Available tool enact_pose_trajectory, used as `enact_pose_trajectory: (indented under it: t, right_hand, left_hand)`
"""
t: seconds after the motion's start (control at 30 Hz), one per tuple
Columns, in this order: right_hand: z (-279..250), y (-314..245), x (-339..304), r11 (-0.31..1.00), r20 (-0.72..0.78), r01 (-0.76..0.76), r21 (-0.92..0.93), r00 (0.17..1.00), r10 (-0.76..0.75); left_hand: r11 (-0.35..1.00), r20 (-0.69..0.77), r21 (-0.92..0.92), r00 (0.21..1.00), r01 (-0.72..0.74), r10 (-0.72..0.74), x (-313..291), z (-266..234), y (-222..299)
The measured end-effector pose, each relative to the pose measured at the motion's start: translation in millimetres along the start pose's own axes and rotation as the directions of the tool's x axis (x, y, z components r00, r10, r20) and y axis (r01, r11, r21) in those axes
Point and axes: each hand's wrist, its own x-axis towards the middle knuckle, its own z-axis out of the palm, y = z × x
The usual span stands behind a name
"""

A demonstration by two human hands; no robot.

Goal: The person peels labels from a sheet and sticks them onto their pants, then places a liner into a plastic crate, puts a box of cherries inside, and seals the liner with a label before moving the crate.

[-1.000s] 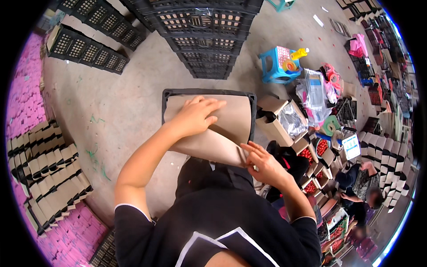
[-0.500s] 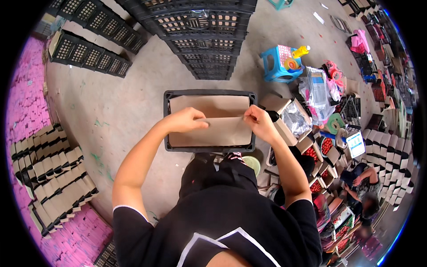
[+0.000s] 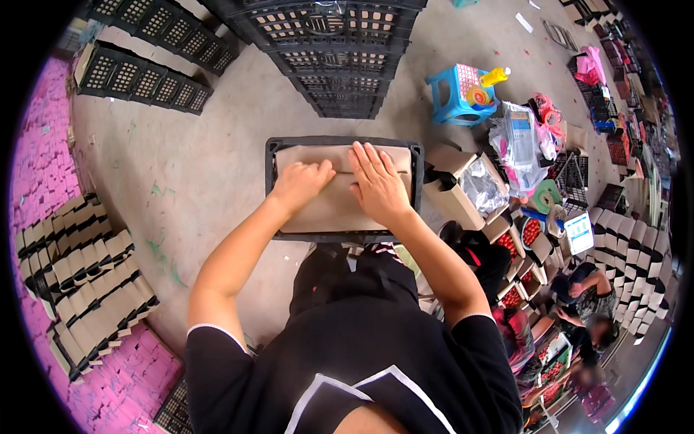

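In front of me is a black plastic crate (image 3: 272, 168) lined with brown paper (image 3: 329, 215). The paper's flaps are folded inward and meet along a seam across the top, covering whatever lies inside. My left hand (image 3: 303, 184) has its fingers curled at the flap's edge, left of the middle. Flat on the paper just right of it rests my right hand (image 3: 379, 186), its fingers stretched out toward the crate's far side.
Tall stacks of black crates (image 3: 325, 58) stand ahead. A blue stool (image 3: 463, 94) holds a yellow bottle. To the right are an open carton (image 3: 463, 195), crates of red fruit (image 3: 531, 231) and co-workers (image 3: 589, 304). Paper-lined crates (image 3: 94, 296) are stacked on the left.
The paper flap that stood partly open now lies folded down. My right hand has gone from pinching its edge to lying flat on it; my left hand has moved slightly forward.
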Motion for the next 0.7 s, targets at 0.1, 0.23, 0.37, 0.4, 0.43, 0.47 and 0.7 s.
enact_pose_trajectory:
  t: [0.1,0.23,0.37,0.4,0.43,0.47,0.7]
  right_hand:
    - [10.7,3.2,-13.8,0.997,0.02,-0.073,-0.031,0.997,0.074]
    - [15.1,9.5,-19.5,0.99,0.009,-0.12,-0.069,0.993,0.121]
    - [18.0,12.8,-20.4,0.993,0.038,-0.065,-0.102,0.997,0.069]
    - [16.5,14.7,-25.0,0.989,0.055,-0.079,-0.121,0.995,0.087]
    - [14.9,16.3,-29.0,0.986,0.073,-0.09,-0.14,0.992,0.101]
    - [13.9,20.8,-31.5,0.971,0.105,-0.126,-0.204,0.983,0.15]
    - [4.6,30.0,-41.2,0.969,0.086,-0.108,-0.221,0.988,0.13]
  left_hand:
    - [0.987,-0.058,0.155,0.997,-0.044,0.053,3.9,-1.9,2.3]
    - [0.997,-0.218,0.069,0.976,0.039,-0.023,-0.3,-5.0,52.5]
    - [0.984,0.069,-0.07,0.985,0.163,-0.158,-24.3,5.2,64.2]
    - [0.982,0.14,-0.009,0.973,0.189,-0.186,-30.3,8.5,58.8]
    - [0.969,0.143,0.004,0.959,0.248,-0.246,-34.5,11.0,56.3]
    - [0.954,0.143,0.02,0.944,0.299,-0.299,-31.2,8.7,53.8]
    - [0.878,0.087,0.027,0.874,0.478,-0.478,-43.8,12.1,46.5]
